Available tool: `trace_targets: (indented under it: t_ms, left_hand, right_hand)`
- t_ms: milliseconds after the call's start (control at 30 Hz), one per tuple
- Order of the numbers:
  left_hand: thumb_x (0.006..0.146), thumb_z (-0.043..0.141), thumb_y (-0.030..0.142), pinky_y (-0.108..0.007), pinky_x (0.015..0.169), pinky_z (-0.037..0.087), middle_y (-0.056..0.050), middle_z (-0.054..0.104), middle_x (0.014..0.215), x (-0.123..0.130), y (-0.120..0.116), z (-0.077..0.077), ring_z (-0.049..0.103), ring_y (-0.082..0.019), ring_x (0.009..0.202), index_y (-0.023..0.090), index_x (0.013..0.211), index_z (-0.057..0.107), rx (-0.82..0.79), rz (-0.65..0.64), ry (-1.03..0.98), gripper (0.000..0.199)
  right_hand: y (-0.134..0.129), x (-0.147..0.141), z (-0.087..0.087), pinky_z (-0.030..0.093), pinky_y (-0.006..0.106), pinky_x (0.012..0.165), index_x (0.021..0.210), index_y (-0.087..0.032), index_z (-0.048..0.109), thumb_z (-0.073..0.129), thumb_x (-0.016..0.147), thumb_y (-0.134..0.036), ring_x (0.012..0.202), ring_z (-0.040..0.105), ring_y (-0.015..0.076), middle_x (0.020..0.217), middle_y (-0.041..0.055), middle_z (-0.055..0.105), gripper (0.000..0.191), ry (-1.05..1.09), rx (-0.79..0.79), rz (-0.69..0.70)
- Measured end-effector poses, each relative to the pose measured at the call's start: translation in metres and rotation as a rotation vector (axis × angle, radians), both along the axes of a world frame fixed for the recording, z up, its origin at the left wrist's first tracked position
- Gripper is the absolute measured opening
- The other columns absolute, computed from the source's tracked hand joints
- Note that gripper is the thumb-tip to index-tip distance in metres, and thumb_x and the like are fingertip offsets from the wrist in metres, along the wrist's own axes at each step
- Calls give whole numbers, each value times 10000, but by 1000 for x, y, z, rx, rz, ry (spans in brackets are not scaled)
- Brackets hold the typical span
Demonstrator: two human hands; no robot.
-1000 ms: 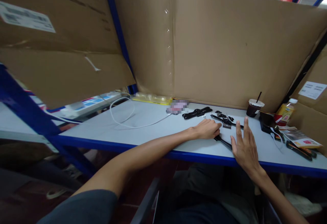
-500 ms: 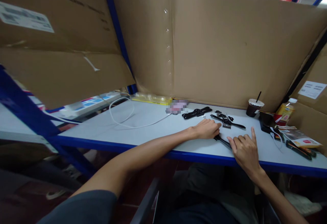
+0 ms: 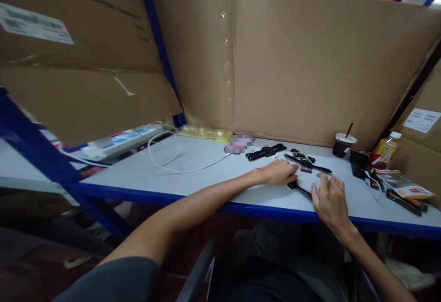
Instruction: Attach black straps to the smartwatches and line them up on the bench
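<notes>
Curling over a black spokeshave-like tool [image 3: 302, 192], the left hand [image 3: 279, 172] has its fingers closed on one part of it, low over the near half of the grey table [image 3: 138, 173]. We judge that this keeps the tool steady, close to the body. The other handle slants toward the table's blue front edge and ends behind the thumb side of the right hand [image 3: 331, 201], whose fingers are bent; we cannot tell whether they grip or only rest against it. Just beyond the hands lies a second winged tool [image 3: 323, 169], with a small metal plate [image 3: 306, 170] beside it and small black fittings [image 3: 294, 151] behind, probably set there to be within easy reach. Another black two-handled tool [image 3: 266, 152] lies farther back, left of these. A lidded cup with a straw [image 3: 343, 145] and a yellow-labelled bottle [image 3: 385, 151] stand toward the right rear, where, we suppose, elbows are less likely to knock them (the cup looks filled with a dark drink). At left, a white cable [image 3: 191, 171] loops across the tabletop, well apart from both hands.
</notes>
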State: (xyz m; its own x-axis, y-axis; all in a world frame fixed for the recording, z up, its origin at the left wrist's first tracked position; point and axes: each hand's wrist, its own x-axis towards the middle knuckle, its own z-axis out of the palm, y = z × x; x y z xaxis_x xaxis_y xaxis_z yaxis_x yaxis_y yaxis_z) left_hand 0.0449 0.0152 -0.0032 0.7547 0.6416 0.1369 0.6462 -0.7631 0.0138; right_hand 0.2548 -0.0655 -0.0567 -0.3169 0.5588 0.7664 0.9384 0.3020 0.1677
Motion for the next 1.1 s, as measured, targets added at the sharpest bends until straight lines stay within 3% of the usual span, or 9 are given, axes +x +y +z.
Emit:
trace_targets:
  t_ms: [100,200,300,567,700,867,1000,1100]
  left_hand:
    - [966,547,410,-278,628,376,-48,672,763,-7,5,8,622,-208,693,174,1120,606,-115,-57,14,287]
    - [893,645,291,-247,610,356,-12,680,811,-12,10,13,607,-173,703,186,1169,572,-259,-99,14,304]
    - [869,647,182,-231,603,344,10,667,810,-15,14,14,584,-145,695,187,1158,569,-323,-144,-8,300]
    - [888,661,196,-225,596,336,35,634,712,-20,17,16,556,-121,622,201,1108,620,-367,-206,-73,224]
    - [942,624,287,-242,584,316,7,651,735,-18,11,14,554,-130,625,199,1009,639,-215,-187,-56,111]
    - [968,522,276,-276,567,316,-20,623,655,-10,3,2,541,-150,566,185,876,658,10,-157,-44,188]
    - [950,488,276,-293,586,362,-68,645,657,-2,1,-4,586,-174,574,160,777,669,56,-46,-55,275]
    - [935,485,253,-305,612,394,-86,669,692,1,1,-5,623,-199,611,156,846,675,55,8,-51,232]
  right_hand:
    - [4,1,-4,430,447,950,1310,-21,477,460,905,-130,883,608,283,891,150,696,420,94,-4,18]
    - [5,2,-6,424,455,945,1371,-28,409,450,857,-107,877,629,292,886,140,695,521,102,-40,12]
    - [6,2,-6,426,447,937,1379,-40,398,446,837,-99,881,641,292,897,138,695,547,94,-59,-4]
    - [5,2,-6,423,445,939,1360,-48,414,449,833,-93,874,642,296,877,132,700,530,86,-59,-20]
    - [5,2,-5,421,439,949,1342,-40,425,452,837,-93,874,644,293,882,136,703,509,80,-70,-32]
    - [4,1,-4,422,430,936,1335,-49,435,448,840,-92,869,640,289,913,145,710,497,76,-71,-49]
    - [3,1,-3,426,431,934,1334,-46,439,453,840,-97,884,647,299,851,124,704,497,71,-98,-57]
    - [4,2,-3,436,430,923,1331,-57,437,456,841,-102,881,655,303,881,136,712,493,60,-109,-64]
